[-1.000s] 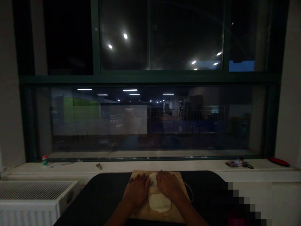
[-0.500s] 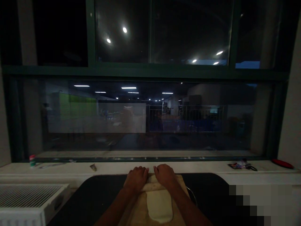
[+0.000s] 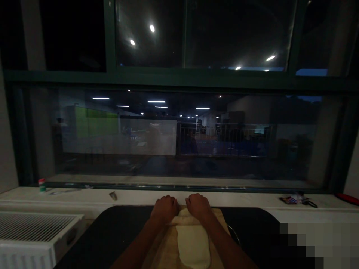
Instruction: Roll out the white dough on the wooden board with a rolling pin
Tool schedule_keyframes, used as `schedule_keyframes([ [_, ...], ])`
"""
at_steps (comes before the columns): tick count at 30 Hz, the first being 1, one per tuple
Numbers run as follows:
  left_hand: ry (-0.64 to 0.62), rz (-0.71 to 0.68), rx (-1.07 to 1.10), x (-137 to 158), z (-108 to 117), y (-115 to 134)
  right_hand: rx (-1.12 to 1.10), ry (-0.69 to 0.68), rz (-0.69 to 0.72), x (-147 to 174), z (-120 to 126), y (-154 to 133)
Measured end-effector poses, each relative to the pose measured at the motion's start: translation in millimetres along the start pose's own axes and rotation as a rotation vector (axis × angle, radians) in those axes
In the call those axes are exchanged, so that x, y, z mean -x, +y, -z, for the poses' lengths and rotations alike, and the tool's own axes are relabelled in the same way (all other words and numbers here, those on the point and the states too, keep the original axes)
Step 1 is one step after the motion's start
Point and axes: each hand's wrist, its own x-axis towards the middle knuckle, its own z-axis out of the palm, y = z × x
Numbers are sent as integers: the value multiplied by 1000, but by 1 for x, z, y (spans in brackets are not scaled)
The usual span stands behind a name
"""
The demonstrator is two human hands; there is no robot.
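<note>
A flattened sheet of pale dough point(image 3: 193, 246) lies on a wooden board point(image 3: 218, 215), stretching toward me. Across its far part runs a light wooden rolling pin point(image 3: 185, 220), and a bit of dough shows beyond it. My left hand point(image 3: 165, 208) is curled over the pin's left end, knuckles up. On the right end rests my right hand point(image 3: 198, 206), its fingers bent too. A small gap separates the two hands. Both palms and the pin's ends are hidden beneath the hands and wrists.
The board lies on a black table point(image 3: 112, 228) against a white windowsill point(image 3: 134, 198). On the sill are a small red-and-green container point(image 3: 42, 185), a crumpled scrap point(image 3: 113, 195), small packets point(image 3: 293, 199) and a red object point(image 3: 347, 198). A white radiator point(image 3: 42, 239) stands left.
The view has shifted slightly, so most things sit a little differently in frame. A little more dough shows beyond the rolling pin. Both hands stay on the pin.
</note>
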Motion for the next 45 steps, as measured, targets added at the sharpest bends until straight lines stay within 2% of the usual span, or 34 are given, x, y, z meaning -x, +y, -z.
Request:
schedule_keyframes([
  [8, 13, -43, -26, 28, 6, 7, 22, 49, 5, 29, -1, -4],
  [20, 83, -75, -13, 91, 7, 26, -1, 126, 32, 88, 2, -11],
  [25, 41, -57, 4, 116, 11, 32, -19, 138, 27, 118, 7, -18],
  [28, -30, -67, 17, 131, 17, 35, -39, 144, 47, 136, 8, -20],
  [34, -167, -95, 93, 158, 22, 34, -108, 96, 109, 160, -13, -6],
  [37, -180, -103, 112, 162, 11, 29, -105, 88, 109, 162, -29, 3],
  [40, -165, -90, 129, 157, 1, 25, -108, 74, 112, 157, -35, 8],
  [42, -175, -76, 131, 152, 2, 27, -113, 47, 117, 153, -29, 7],
  [45, -200, -73, 108, 147, 17, 35, -103, 2, 115, 149, -10, -1],
])
